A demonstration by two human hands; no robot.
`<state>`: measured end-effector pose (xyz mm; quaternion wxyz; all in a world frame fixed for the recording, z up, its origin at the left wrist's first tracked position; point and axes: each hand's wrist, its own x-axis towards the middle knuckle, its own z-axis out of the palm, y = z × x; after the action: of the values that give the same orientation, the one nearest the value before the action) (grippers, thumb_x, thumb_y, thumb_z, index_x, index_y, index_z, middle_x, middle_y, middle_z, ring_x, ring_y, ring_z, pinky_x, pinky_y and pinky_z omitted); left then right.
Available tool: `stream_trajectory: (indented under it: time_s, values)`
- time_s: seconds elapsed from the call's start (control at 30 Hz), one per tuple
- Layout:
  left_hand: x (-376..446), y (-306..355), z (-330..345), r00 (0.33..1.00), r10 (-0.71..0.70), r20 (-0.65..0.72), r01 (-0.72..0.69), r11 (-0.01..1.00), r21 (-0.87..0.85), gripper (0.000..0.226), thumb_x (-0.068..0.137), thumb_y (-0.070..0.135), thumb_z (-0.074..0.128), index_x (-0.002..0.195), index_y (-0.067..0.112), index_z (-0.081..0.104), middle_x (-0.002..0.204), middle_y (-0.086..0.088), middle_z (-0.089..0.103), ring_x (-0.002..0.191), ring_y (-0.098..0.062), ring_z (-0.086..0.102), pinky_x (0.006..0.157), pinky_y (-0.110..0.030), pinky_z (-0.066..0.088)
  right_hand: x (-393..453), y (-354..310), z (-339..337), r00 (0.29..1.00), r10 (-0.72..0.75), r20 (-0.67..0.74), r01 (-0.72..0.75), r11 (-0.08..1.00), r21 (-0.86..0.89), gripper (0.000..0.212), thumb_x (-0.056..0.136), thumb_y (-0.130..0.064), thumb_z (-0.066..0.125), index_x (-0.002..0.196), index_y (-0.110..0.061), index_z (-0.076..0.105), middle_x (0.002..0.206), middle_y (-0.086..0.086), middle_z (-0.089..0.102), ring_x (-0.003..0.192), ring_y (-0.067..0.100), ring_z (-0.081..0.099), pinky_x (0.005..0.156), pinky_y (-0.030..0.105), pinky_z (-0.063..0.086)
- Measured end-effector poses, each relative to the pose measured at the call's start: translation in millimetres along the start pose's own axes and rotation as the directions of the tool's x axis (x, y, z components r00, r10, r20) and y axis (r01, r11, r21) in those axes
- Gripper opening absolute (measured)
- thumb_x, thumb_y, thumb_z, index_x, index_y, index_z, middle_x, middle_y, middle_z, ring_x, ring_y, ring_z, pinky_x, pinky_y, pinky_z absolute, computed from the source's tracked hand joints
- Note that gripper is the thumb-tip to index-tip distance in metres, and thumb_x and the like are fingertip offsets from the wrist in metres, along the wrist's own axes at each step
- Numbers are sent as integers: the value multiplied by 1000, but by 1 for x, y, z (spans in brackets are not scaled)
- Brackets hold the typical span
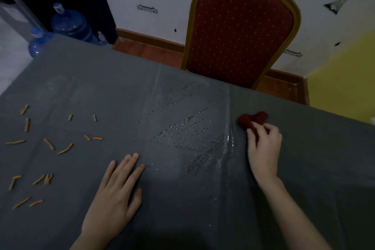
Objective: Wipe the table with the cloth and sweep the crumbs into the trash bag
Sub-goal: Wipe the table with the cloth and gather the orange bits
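Orange crumbs (48,144) are lying scattered on the L side of the grey table (101,87), w/ the left hand (115,193) resting flat & open, palm down, just R of them. Water droplets (186,130) are glistening mid-table. At R, the right hand (263,144) is pinching a bunched red cloth (251,119) w/ fingertips, cloth touching the table nr the red chair (239,32).

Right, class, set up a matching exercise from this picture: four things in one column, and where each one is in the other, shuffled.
Things:
1. red cloth
2. orange crumbs
3. water drops
4. red chair

Places:
A. table's left part
B. behind the table's far edge
C. in the right hand
D. table's middle

Pairs: 1-C, 2-A, 3-D, 4-B
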<state>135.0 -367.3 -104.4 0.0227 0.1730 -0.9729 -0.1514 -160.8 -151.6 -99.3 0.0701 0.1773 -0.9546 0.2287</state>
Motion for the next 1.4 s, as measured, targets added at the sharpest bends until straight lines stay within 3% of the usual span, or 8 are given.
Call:
stream_trajectory:
  time_s: [0.13, 0.3, 0.37, 0.63, 0.8, 0.97, 1.23, 1.4]
  values:
    - [1, 1, -1, 1000, 1, -24, -1, 1000, 1, 56, 99, 39, 24, 135, 7, 54, 153, -10, 36, 144, -21, 28, 116, -47, 22, -20, -74, 25, 923, -359, 140, 340, 929, 146, 27, 84, -11, 71, 111, -10, 70, 110, 18, 59, 96, 36, 57, 86, 44, 50]
    - [1, -1, 1, 1000, 14, -28, -14, 1000, 27, 52, 96, 35, 32, 132, 8, 58, 150, -10, 42, 142, -21, 31, 112, -47, 27, -14, -104, 31, 264, -912, 313, 871, 365, 329, 24, 87, -18, 66, 110, -15, 70, 108, 14, 66, 92, 29, 64, 79, 35, 52]
    - [0, -2, 2, 1000, 7, -15, -6, 999, 46, 52, 95, 36, 32, 133, 11, 56, 151, -8, 40, 143, -20, 29, 113, -46, 25, 13, -101, 31, 161, -918, 363, 909, 281, 308, 21, 92, -24, 61, 109, -16, 70, 107, 11, 68, 91, 26, 65, 77, 34, 50]
    - [-1, -9, 11, 997, 45, -69, -42, 998, 39, 51, 91, 31, 43, 135, 10, 54, 152, -10, 39, 143, -24, 32, 112, -47, 28, 103, -94, 57, 900, -403, 165, 412, 911, -24, 30, 93, -15, 59, 122, -8, 64, 113, 22, 56, 100, 38, 53, 87, 49, 48]
    - [-1, -9, 12, 997, 36, -61, -34, 999, 40, 58, 80, 31, 56, 135, 12, 53, 152, -9, 40, 142, -24, 35, 110, -47, 31, 15, -135, 62, 792, -585, 177, 561, 810, 169, 22, 89, -10, 62, 109, -7, 71, 100, 20, 63, 86, 38, 60, 76, 45, 54]
    - [1, -9, 13, 997, 46, -63, -43, 998, 47, 63, 74, 31, 57, 135, 13, 50, 150, -10, 42, 142, -23, 34, 108, -47, 32, -11, -121, 45, 206, -909, 361, 856, 346, 383, 16, 92, -25, 60, 106, -26, 67, 102, 5, 70, 87, 21, 64, 76, 33, 52]
    - [0, -10, 12, 998, 31, -48, -30, 999, 17, 62, 74, 31, 59, 133, 14, 55, 151, -9, 41, 142, -23, 33, 111, -46, 29, 117, -119, 75, 848, -500, 175, 507, 862, 8, 28, 90, -17, 63, 117, -11, 66, 109, 19, 58, 94, 37, 56, 80, 47, 49]
    - [-1, -9, 10, 999, 23, -37, -22, 1000, 14, 62, 75, 32, 60, 134, 14, 54, 152, -8, 40, 142, -23, 34, 111, -46, 29, 54, -166, 87, 799, -565, 206, 536, 824, 182, 26, 85, -17, 68, 111, -15, 70, 111, 13, 60, 97, 32, 56, 83, 42, 46]
